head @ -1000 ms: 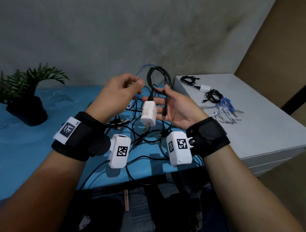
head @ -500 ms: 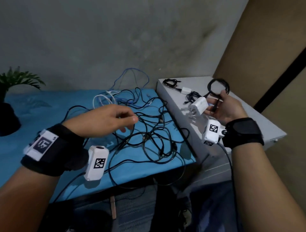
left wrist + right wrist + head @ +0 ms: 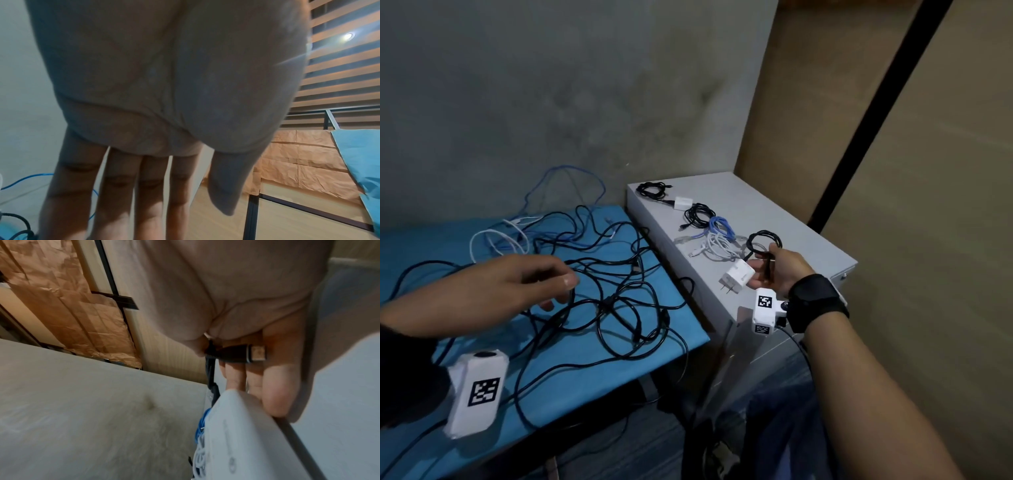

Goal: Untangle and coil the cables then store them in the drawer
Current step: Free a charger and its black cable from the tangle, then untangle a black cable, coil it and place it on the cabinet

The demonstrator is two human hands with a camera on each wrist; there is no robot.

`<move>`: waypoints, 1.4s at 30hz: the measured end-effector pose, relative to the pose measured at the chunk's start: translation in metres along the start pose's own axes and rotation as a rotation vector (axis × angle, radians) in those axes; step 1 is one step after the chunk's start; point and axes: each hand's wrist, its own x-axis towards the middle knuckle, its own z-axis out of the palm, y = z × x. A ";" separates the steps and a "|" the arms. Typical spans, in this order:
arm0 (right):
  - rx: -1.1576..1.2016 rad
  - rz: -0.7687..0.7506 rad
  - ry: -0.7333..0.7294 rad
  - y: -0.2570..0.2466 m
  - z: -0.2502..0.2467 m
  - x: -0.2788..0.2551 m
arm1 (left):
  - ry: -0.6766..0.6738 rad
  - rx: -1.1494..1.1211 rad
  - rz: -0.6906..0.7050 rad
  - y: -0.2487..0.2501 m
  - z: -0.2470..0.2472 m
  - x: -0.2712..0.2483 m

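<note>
Cables are lying tangled on the blue table. Hovering over them, the left hand is holding nothing, its fingers straight. The right hand is gripping a coiled black cable and a white charger above the grey cabinet, where more coils are sitting just beside it.

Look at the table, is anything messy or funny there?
Yes. On the blue table, the tangled cables lie knotted together, and some loops hang over the front edge. On the grey cabinet beside it, the coiled cables sit in tidy bundles. Nothing looks broken.
</note>
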 end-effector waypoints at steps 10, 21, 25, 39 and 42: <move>-0.419 -0.216 0.206 -0.001 -0.004 0.013 | 0.017 0.008 0.038 0.000 0.007 0.008; -1.291 -0.272 0.051 0.005 0.010 0.010 | 0.032 0.004 0.046 0.000 0.010 0.015; -1.398 -0.241 0.017 0.017 0.017 0.013 | 0.011 -0.006 0.053 -0.001 0.011 0.016; -1.383 -0.505 0.026 -0.003 0.051 -0.017 | -0.003 -0.001 0.093 -0.004 0.010 0.023; -1.240 -0.640 -0.081 -0.004 0.072 -0.038 | 0.096 -0.025 0.140 0.000 0.008 0.024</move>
